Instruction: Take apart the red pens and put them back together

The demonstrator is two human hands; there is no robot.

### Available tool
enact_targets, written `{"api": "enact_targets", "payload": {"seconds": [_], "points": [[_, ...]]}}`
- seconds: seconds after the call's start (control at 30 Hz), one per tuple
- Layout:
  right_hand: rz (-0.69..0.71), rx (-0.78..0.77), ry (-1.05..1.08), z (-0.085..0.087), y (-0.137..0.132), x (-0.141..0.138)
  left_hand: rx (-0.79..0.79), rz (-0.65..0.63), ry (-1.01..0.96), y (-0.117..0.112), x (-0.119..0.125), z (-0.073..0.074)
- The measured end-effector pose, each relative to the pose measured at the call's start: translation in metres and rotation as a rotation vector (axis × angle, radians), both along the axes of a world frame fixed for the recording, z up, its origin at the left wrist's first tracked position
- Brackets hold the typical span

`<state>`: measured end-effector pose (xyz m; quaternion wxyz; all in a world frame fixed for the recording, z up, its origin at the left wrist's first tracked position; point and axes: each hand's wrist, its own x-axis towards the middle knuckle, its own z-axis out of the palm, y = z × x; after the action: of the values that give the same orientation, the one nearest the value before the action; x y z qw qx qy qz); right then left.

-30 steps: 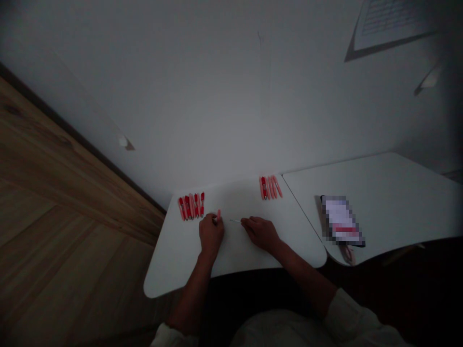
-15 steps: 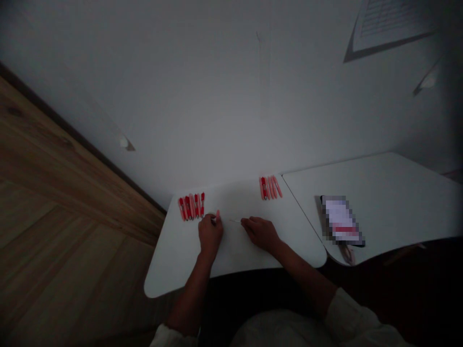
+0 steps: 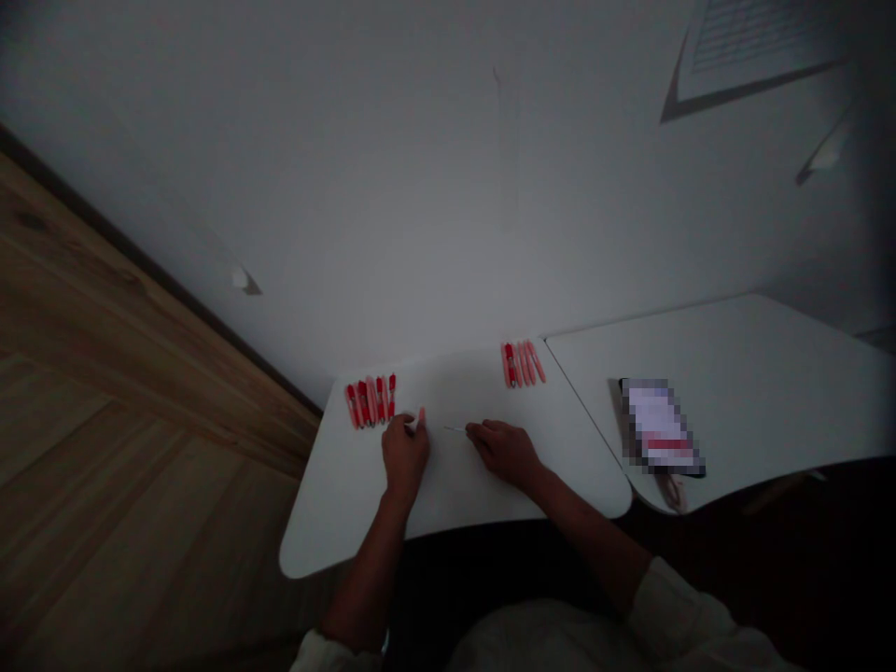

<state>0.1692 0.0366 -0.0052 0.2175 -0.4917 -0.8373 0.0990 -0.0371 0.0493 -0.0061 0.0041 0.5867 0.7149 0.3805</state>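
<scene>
- 2 hands (image 3: 404, 457)
- 2 white tables (image 3: 448, 495)
- 2 rows of pens (image 3: 370, 401), each row too small for an exact count
- 1 pink piece (image 3: 421, 418) at the left hand
- 1 thin stick (image 3: 455, 428) at the right hand
- 1 blurred packet (image 3: 660, 427)
- 1 framed sheet (image 3: 760, 51)

Single head-worn view, facing forward and down, close above the left hand (image 3: 404, 457), right hand (image 3: 505, 454), and white counter (image 3: 336, 513)

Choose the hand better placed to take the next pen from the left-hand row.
Left: the left hand sits just below that row of red pens, though it holds something pink; the right hand is farther off.
</scene>
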Motion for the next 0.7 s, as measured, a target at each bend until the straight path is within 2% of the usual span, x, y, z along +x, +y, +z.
{"api": "enact_targets", "payload": {"seconds": [0.1, 0.17, 0.23, 0.37, 0.43, 0.7], "points": [[-0.001, -0.004, -0.003, 0.0, 0.0, 0.0, 0.01, 0.0, -0.027, 0.001, -0.001, 0.003], [-0.001, -0.006, -0.005, 0.001, -0.001, 0.0, 0.028, -0.061, -0.025, 0.0, -0.002, 0.009], [-0.003, -0.009, -0.005, 0.001, -0.001, 0.0, 0.028, -0.203, -0.003, -0.001, -0.002, 0.017], [-0.005, -0.035, -0.002, 0.003, -0.001, 0.0, -0.058, -0.567, 0.066, -0.005, 0.002, 0.034], [-0.005, -0.043, 0.001, 0.004, -0.001, 0.0, -0.101, -0.672, 0.104, -0.006, 0.004, 0.04], [0.004, -0.037, -0.002, 0.007, -0.003, 0.0, -0.113, -0.769, 0.234, 0.003, -0.001, 0.038]]}}
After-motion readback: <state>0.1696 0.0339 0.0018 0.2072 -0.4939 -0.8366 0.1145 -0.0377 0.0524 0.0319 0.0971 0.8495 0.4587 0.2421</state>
